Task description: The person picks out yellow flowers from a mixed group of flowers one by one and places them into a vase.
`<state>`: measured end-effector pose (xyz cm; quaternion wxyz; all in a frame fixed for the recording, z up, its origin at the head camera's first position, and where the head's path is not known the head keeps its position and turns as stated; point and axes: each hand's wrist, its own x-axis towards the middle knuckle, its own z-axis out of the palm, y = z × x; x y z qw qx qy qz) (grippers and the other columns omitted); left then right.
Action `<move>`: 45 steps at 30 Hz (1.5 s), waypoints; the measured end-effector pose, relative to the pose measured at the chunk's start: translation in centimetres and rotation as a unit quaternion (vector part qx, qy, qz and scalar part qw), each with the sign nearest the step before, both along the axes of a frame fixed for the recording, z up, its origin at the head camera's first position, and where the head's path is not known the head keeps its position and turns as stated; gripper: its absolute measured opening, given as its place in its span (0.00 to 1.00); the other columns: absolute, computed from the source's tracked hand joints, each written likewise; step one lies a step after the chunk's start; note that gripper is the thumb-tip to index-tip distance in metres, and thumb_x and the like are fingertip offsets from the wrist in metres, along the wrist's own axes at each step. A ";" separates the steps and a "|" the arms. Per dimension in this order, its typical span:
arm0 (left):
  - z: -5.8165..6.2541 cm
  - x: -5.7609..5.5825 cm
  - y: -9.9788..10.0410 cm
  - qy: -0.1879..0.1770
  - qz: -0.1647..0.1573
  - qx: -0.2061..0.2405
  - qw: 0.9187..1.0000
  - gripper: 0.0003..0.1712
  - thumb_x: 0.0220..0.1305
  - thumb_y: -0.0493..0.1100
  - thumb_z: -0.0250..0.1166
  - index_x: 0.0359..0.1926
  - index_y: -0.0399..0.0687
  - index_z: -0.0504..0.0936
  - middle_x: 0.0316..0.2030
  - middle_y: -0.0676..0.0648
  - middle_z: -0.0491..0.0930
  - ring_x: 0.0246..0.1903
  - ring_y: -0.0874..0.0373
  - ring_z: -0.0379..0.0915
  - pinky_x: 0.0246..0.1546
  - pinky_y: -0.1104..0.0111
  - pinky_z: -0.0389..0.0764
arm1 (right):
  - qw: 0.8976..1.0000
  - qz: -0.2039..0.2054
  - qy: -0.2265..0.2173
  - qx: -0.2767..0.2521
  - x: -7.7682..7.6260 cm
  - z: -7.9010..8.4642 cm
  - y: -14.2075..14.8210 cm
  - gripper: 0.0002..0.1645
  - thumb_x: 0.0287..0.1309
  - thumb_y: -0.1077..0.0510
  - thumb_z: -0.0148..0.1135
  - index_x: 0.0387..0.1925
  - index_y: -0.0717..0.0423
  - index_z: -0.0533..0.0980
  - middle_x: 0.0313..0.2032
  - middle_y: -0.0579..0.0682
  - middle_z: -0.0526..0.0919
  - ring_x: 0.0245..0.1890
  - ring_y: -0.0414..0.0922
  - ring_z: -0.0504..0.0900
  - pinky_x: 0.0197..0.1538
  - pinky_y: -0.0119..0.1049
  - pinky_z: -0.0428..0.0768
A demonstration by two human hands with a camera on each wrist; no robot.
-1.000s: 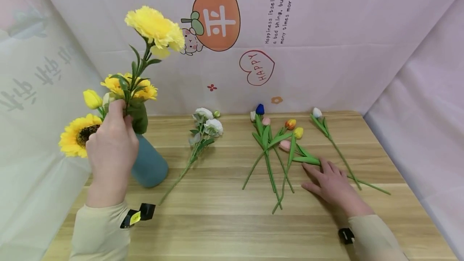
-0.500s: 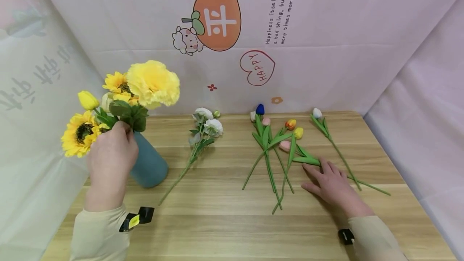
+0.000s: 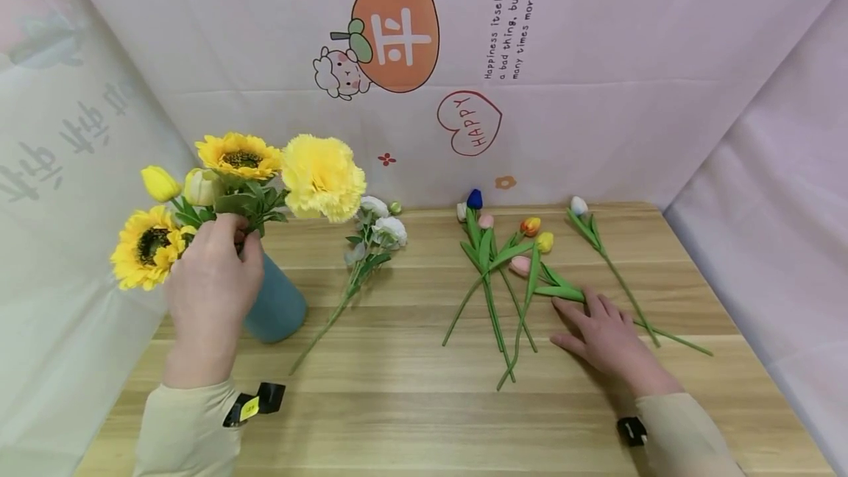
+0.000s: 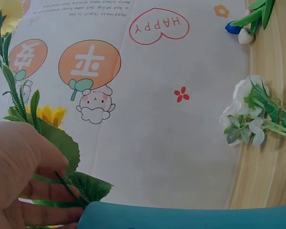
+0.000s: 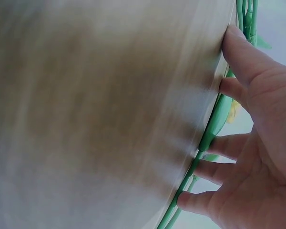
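Observation:
My left hand (image 3: 212, 278) is at the mouth of a blue vase (image 3: 277, 308), pinching the dark green stem (image 4: 66, 186) of a yellow carnation (image 3: 323, 177). In the left wrist view that stem runs down to the rim of the vase. Around the hand, the vase's bouquet includes sunflowers (image 3: 240, 157), a yellow tulip (image 3: 161, 183) and a pale tulip (image 3: 201, 188). Over on the right, my right hand (image 3: 606, 333) rests with spread, relaxed fingers across the stem of a pink tulip (image 3: 520, 265). In the right wrist view its fingertips touch the wooden tabletop and green stem (image 5: 200, 152).
A spray of white flowers (image 3: 389, 232) lies just right of the vase. Several loose tulips, among them a blue one (image 3: 474, 199) and an orange one (image 3: 531, 226), cross each other mid-right. A white tulip (image 3: 579, 206) lies farther right. A printed cloth (image 3: 596, 94) hangs behind.
My left hand has brought the carnation down from high above the vase, and its bloom has swung right beside the upper sunflower. The right hand has stayed put.

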<state>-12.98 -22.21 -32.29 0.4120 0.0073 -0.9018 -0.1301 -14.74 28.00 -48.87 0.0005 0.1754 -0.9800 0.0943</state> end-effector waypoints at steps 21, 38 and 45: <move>-0.8 0.4 -1.0 -0.029 0.025 0.025 0.999 0.05 0.55 0.30 0.68 0.26 0.29 0.81 0.31 0.32 0.72 0.30 0.31 0.67 0.36 0.39 0.73 | 1.000 0.000 0.009 -0.004 0.0 -0.3 0.1 0.38 0.61 0.38 0.60 0.67 0.50 0.66 0.63 0.73 0.58 0.60 0.75 0.57 0.51 0.79 0.60; -1.9 2.9 0.4 -0.046 0.038 0.048 0.997 0.09 0.58 0.38 0.64 0.27 0.37 0.74 0.23 0.38 0.72 0.21 0.40 0.69 0.12 0.47 0.69 | 1.000 0.000 -0.004 0.008 -0.1 -0.3 0.0 0.39 0.62 0.37 0.58 0.68 0.50 0.65 0.64 0.75 0.56 0.61 0.74 0.56 0.52 0.78 0.60; -5.0 2.1 3.5 -0.065 -0.096 -0.058 0.992 0.14 0.60 0.45 0.63 0.39 0.37 0.81 0.35 0.38 0.80 0.33 0.40 0.75 0.19 0.50 0.80 | 1.000 0.002 -0.013 0.017 -0.2 -0.2 0.1 0.40 0.62 0.36 0.58 0.69 0.50 0.63 0.66 0.74 0.55 0.62 0.74 0.56 0.53 0.76 0.60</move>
